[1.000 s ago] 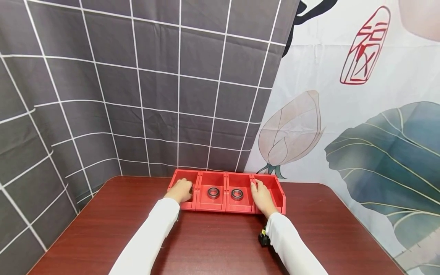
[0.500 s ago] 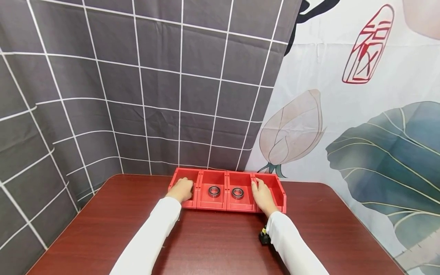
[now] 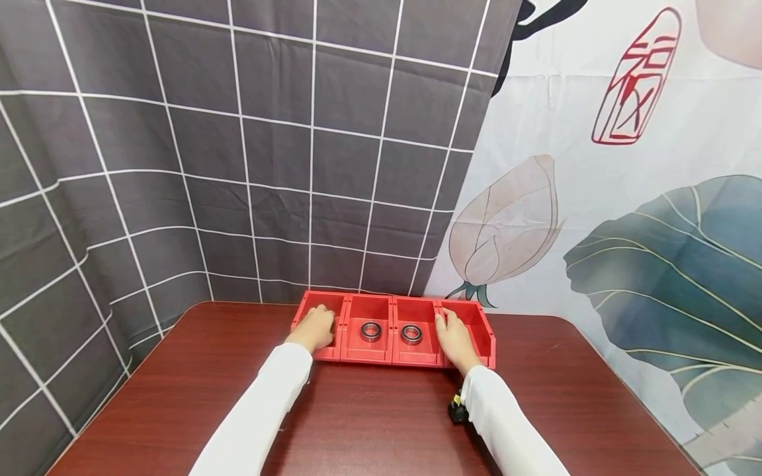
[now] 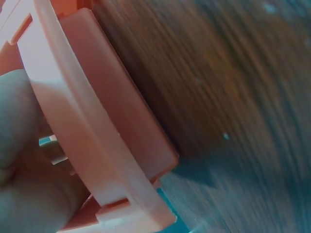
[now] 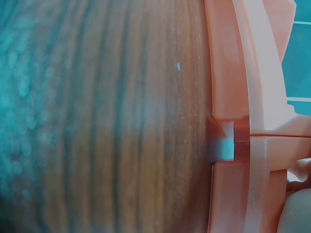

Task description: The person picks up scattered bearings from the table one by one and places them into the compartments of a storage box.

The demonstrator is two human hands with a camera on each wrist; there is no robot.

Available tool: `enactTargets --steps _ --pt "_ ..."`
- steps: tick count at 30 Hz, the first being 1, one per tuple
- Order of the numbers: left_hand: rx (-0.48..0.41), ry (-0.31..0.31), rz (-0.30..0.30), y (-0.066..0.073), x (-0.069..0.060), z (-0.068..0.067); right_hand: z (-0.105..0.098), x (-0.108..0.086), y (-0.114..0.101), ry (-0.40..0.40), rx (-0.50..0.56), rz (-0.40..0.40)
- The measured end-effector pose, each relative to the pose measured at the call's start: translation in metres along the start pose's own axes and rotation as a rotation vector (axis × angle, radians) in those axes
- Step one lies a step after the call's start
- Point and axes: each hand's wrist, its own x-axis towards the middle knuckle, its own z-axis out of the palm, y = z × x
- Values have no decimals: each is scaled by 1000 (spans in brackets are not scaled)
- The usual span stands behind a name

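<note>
A row of joined red parts bins (image 3: 366, 355) stands at the back of the table. My left hand (image 3: 315, 328) reaches down into the leftmost bin, its fingertips hidden; whether it grips anything there I cannot see. In the left wrist view, that hand (image 4: 29, 184) lies behind the bin's front wall (image 4: 92, 126). My right hand (image 3: 456, 340) straddles the divider by the rightmost bin and seems to pinch it between thumb and fingers. Part of the right hand (image 5: 297, 211) shows at the edge of the right wrist view. One ball bearing (image 3: 371, 331) and another bearing (image 3: 411, 334) lie in the two middle bins.
A small black object with a yellow mark (image 3: 458, 410) sits on the brown wooden table (image 3: 357, 423), beside the right sleeve. Close behind the bins hangs a grey gridded cloth (image 3: 268, 165), with a floral white cloth (image 3: 524, 251) to its right.
The head view has shifted slightly since the earliest frame. Both hands stay at the same bins, and the two visible bearings have not moved in theirs.
</note>
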Motion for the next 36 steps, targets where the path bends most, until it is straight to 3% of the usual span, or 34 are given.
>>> enactTargets --steps 11,21,30,36 --pt "6 106 81 0 -4 -1 -1 -3 -2 -5 11 3" --pt "-7 150 89 0 -12 -2 0 -1 -1 2 2 -2" --pt "13 316 179 -1 -22 -3 0 -1 1 4 1 -19" --pt "-30 359 184 1 -27 -5 -1 -2 0 1 6 -22"
